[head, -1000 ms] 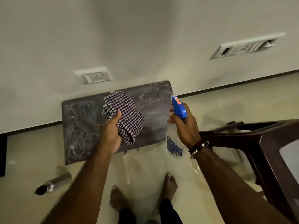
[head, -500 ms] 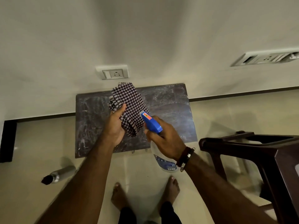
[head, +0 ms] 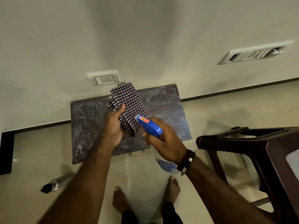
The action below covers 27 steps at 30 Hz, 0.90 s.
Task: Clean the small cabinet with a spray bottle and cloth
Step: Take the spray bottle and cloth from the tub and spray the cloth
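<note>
The small cabinet (head: 168, 107) stands against the wall below me, its dark top streaked and dusty. My left hand (head: 114, 128) holds a checked cloth (head: 129, 104) up over the cabinet's middle. My right hand (head: 165, 139) grips a spray bottle by its blue trigger head (head: 149, 126), whose nozzle points at the cloth and almost touches it. The bottle's clear body with a blue label (head: 166, 166) hangs below my wrist, mostly hidden by the hand.
A dark brown plastic chair (head: 258, 147) stands close on the right. A steel flask (head: 56, 185) lies on the tiled floor at the lower left. My bare feet (head: 172, 189) are just in front of the cabinet. Wall sockets (head: 103, 78) sit above it.
My right hand has swung the spray bottle from the cabinet's right edge leftward until the nozzle meets the cloth. The left hand keeps the cloth raised in about the same place.
</note>
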Motion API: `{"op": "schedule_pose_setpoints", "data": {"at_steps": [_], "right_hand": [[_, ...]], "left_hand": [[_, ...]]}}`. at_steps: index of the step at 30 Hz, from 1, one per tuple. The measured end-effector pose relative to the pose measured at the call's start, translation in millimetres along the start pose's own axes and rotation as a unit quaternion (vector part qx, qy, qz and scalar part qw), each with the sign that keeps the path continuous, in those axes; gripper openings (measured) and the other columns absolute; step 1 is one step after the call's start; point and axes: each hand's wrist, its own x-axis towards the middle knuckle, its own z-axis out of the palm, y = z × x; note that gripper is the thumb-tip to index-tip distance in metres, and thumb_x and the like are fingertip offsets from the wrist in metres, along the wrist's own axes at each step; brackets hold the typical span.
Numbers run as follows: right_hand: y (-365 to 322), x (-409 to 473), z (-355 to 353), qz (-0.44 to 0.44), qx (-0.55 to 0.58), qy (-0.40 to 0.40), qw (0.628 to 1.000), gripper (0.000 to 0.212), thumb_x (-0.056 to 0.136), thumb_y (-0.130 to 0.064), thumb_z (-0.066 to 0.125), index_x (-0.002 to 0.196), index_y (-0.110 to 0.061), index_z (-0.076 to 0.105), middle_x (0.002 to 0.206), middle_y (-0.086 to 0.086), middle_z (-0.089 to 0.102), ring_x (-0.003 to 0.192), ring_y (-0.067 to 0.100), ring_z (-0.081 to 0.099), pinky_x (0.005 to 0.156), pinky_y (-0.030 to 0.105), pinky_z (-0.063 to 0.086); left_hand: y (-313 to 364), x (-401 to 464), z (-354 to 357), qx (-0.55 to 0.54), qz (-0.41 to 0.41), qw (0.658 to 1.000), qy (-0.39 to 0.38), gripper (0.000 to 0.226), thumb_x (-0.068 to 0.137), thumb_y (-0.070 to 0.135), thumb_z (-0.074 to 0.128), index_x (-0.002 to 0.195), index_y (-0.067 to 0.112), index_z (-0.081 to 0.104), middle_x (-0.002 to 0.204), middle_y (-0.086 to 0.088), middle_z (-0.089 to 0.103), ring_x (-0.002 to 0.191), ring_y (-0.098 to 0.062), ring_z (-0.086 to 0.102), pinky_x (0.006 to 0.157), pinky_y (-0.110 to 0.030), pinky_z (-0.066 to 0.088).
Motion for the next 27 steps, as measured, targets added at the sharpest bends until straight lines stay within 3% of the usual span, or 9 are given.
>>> {"op": "schedule_pose_setpoints", "data": {"at_steps": [4, 8, 15, 21, 27], "right_hand": [[2, -6, -7, 0.011, -0.006, 0.018, 1.0, 0.027, 0.092, -0.04, 0.053, 0.092, -0.013, 0.055, 0.081, 0.005, 0.054, 0.07, 0.024, 0.052, 0.069, 0.048, 0.049], [2, -13, -13, 0.029, 0.002, 0.04, 0.999, 0.016, 0.09, -0.046, 0.052, 0.101, -0.034, 0.053, 0.083, -0.01, 0.051, 0.072, 0.012, 0.051, 0.072, 0.032, 0.048], [13, -24, -28, 0.057, -0.003, 0.056, 0.997, 0.036, 0.09, -0.045, 0.053, 0.098, -0.011, 0.057, 0.084, 0.01, 0.057, 0.073, 0.03, 0.057, 0.074, 0.055, 0.051], [17, -31, -36, 0.072, -0.008, 0.07, 0.995, 0.03, 0.089, -0.045, 0.054, 0.102, -0.017, 0.056, 0.087, 0.008, 0.055, 0.074, 0.033, 0.056, 0.071, 0.058, 0.052], [16, -35, -48, 0.071, 0.004, 0.057, 0.996, 0.033, 0.088, -0.041, 0.053, 0.097, -0.009, 0.058, 0.083, 0.014, 0.058, 0.07, 0.034, 0.058, 0.072, 0.055, 0.051]], "left_hand": [[1, -1, 5, -0.004, 0.007, 1.0, -0.001, 0.046, 0.099, 0.033, 0.058, 0.141, 0.014, 0.057, 0.134, -0.009, 0.068, 0.121, -0.03, 0.066, 0.096, -0.048, 0.056], [2, -3, 10, -0.008, 0.005, 1.0, -0.004, 0.044, 0.099, 0.031, 0.058, 0.14, 0.014, 0.057, 0.133, -0.009, 0.069, 0.121, -0.03, 0.066, 0.1, -0.052, 0.054], [2, -7, 25, -0.017, 0.004, 1.0, -0.011, 0.043, 0.1, 0.026, 0.058, 0.141, 0.011, 0.056, 0.135, -0.01, 0.067, 0.124, -0.031, 0.064, 0.103, -0.052, 0.051], [-1, -8, 41, 0.0, 0.007, 1.0, -0.031, 0.043, 0.102, 0.025, 0.055, 0.142, 0.011, 0.054, 0.134, -0.009, 0.068, 0.122, -0.029, 0.065, 0.098, -0.046, 0.055], [-5, -9, 56, 0.022, 0.014, 0.999, -0.042, 0.042, 0.102, 0.026, 0.054, 0.142, 0.012, 0.055, 0.133, -0.008, 0.068, 0.121, -0.028, 0.066, 0.096, -0.045, 0.056]]}}
